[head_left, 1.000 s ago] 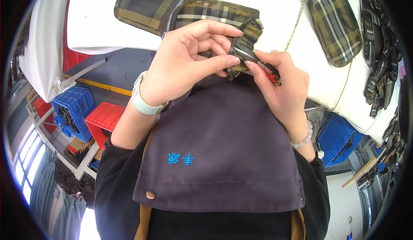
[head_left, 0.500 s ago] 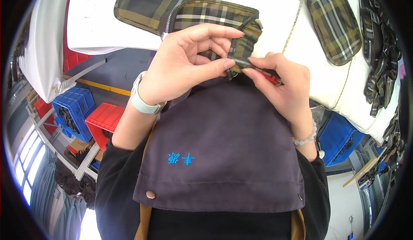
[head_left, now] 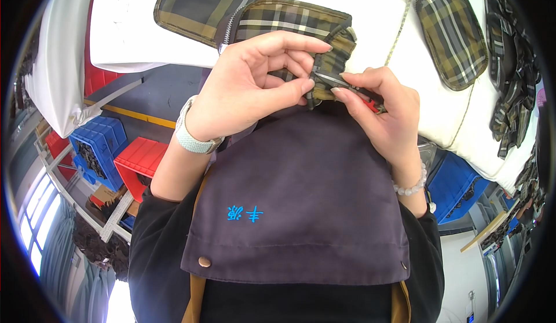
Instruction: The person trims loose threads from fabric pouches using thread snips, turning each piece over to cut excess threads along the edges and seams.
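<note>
The room takes in grey floor point(head_left: 162, 94) at the left of the frame, with a red crate point(head_left: 142, 158) and blue crate point(head_left: 110, 143) there and another blue crate point(head_left: 454, 184) at the right. Across the top lies a white-covered desk point(head_left: 139, 45), smooth enough for cloth to slide on. A loose plaid panel point(head_left: 214, 2) lies upper left and a finished-looking plaid pouch point(head_left: 452, 36) upper right. At upper centre, partly on the desk edge, is the zippered plaid pouch point(head_left: 289, 16); it looks light, soft and floppy, not fragile, with puckers at its right end. Its dark bound edge looks stiffer and gives the surest hold. The left hand point(head_left: 237, 91) clamps that edge between thumb and bent fingers, the forefinger stretched apart. The right hand point(head_left: 388, 100) has thumb and forefinger closed around a slim red-marked tool point(head_left: 370, 103), its point near the edge, its exact kind unclear
</note>
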`<state>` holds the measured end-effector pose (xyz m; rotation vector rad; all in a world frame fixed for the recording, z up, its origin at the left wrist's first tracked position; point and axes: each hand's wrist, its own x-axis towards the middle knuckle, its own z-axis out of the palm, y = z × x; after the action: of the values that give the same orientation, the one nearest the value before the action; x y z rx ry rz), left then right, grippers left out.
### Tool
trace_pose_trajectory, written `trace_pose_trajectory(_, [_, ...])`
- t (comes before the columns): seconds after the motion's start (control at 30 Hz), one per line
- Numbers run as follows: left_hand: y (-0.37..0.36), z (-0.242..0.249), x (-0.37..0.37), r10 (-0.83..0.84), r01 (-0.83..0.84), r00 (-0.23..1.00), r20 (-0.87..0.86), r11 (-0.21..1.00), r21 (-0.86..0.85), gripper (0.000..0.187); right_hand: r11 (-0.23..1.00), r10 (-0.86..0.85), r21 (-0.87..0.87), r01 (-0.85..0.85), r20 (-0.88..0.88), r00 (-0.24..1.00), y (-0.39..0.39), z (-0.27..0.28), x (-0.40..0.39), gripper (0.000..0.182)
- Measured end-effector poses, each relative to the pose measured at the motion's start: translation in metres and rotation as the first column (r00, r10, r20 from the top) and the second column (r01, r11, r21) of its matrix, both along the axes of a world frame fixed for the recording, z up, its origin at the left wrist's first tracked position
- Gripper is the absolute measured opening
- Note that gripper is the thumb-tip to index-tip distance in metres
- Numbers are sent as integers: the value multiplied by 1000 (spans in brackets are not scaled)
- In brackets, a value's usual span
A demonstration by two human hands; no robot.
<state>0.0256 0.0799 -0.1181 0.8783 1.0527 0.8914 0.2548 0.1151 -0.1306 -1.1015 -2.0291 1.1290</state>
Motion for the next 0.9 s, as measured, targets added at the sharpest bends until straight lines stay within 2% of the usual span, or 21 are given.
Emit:
trace_pose_trajectory(0.07, [0,0,2,17,-18,1000,20,1000,23,39,999,5,37,-5,14,1000,0,1,0,21])
trace_pose_trajectory(0.13, [1,5,8,96,-97,995,-15,990,-99,32,999,7,41,-9,28,1000,0,2,-1,20])
trace_pose_trajectory(0.4, [-1,4,14,145,-151,986,-87,986,-76,26,995,31,89,-38,73,997,-1,-3,1,22])
trace_pose_trajectory(0.47, [-1,6,15,174,-178,982,-79,983,-49,25,979,-130,-186,79,-277,952,-2,-9,1,22])
trace_pose_trajectory(0.5, [-2,12,16,233,-233,971,-54,972,6,24,980,-128,-181,79,-279,952,1,-5,4,22])
trace_pose_trajectory(0.53, [-1,18,16,289,-287,957,-24,956,60,23,944,-160,-328,42,-343,926,6,0,9,22])
trace_pose_trajectory(0.57, [1,26,11,300,-275,947,-115,941,195,22,885,-202,-466,-8,-398,895,8,3,12,24])
trace_pose_trajectory(0.6, [5,26,3,372,-223,878,-302,875,431,23,901,-211,-432,41,-353,911,5,5,6,24])
trace_pose_trajectory(0.63, [12,23,-7,473,-109,759,-448,771,628,23,901,-210,-432,39,-355,911,5,4,6,24])
trace_pose_trajectory(0.67, [18,22,-18,554,43,581,-596,711,702,29,925,-175,-380,31,-352,919,5,1,7,24])
trace_pose_trajectory(0.7, [22,27,-26,550,161,388,-740,750,642,32,945,-140,-326,20,-348,927,5,-2,7,23])
trace_pose_trajectory(0.73, [24,27,-27,484,166,382,-787,802,573,31,946,-135,-324,14,-352,926,4,-4,5,23])
trace_pose_trajectory(0.77, [25,27,-27,415,170,375,-829,848,501,31,972,-126,-230,52,-321,939,2,-5,1,22])
trace_pose_trajectory(0.8, [27,22,-29,417,169,371,-830,848,502,31,987,-123,-132,88,-289,949,1,-6,-1,22])
trace_pose_trajectory(0.9, [26,13,-34,384,179,417,-824,854,489,23,990,-144,-48,136,-255,956,0,-10,3,20])
